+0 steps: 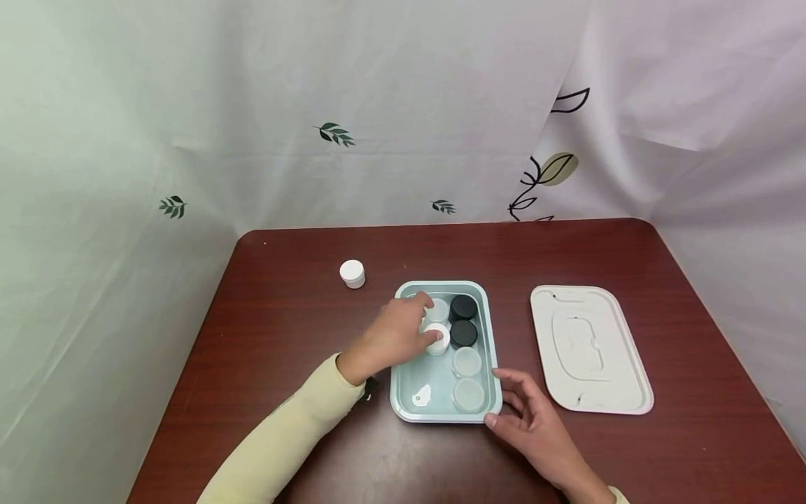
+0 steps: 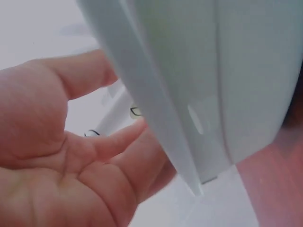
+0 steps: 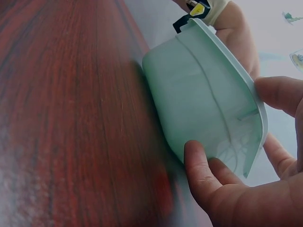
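Note:
A pale blue-green plastic tub point(image 1: 478, 287) sits on the table, holding several small round jars. My left hand point(image 1: 390, 332) reaches over its left wall. The thumb lies across a white-lidded jar point(image 1: 439, 347) and the index finger extends by a whitish jar point(image 1: 439, 310); the other fingers are hidden. In the left wrist view, the tub wall point(image 2: 194, 85) covers the fingertips. At the near right corner, my right hand point(image 1: 535, 427) grips the tub with thumb and fingers spread round the corner. Two black jars point(image 1: 463, 334) and two translucent jars point(image 1: 469, 395) line its right side.
Another white jar point(image 1: 352, 274) stands on the table point(image 1: 283, 315), beyond the tub and to its left. A flat white lid point(image 1: 620, 350) lies to the right of the tub. White patterned cloth point(image 1: 403, 175) hangs behind and at both sides.

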`<action>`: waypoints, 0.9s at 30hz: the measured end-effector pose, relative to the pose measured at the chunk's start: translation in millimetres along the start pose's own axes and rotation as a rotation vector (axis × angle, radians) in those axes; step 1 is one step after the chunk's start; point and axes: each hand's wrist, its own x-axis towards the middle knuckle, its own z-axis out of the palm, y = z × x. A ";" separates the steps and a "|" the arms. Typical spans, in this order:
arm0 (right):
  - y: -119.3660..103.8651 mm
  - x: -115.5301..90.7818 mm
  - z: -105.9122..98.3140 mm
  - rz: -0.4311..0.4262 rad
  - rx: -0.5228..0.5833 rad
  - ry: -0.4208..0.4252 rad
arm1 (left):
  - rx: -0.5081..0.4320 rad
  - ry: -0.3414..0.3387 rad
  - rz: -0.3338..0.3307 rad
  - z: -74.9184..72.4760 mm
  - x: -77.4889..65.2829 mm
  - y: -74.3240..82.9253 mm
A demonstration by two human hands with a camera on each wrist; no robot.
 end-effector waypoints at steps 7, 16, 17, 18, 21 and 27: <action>-1.7 0.2 -0.3 0.005 -0.018 0.006 | -0.317 0.208 -0.027 -6.6 -0.9 -21.3; -0.1 -3.5 -0.5 0.026 -0.016 -0.001 | -0.486 0.514 -0.185 -17.3 2.1 -73.3; 0.1 -3.6 -0.5 0.023 -0.014 -0.002 | -0.487 0.536 -0.204 -18.7 3.0 -80.1; 0.4 -3.6 -0.5 0.018 -0.013 -0.003 | -0.489 0.554 -0.220 -20.1 4.0 -86.7; 0.8 -3.0 -0.5 0.002 -0.010 -0.006 | -0.483 0.596 -0.266 -23.8 8.0 -104.5; 2.3 -1.2 -1.1 -0.028 -0.004 -0.011 | -0.501 0.610 -0.364 -24.7 17.4 -128.4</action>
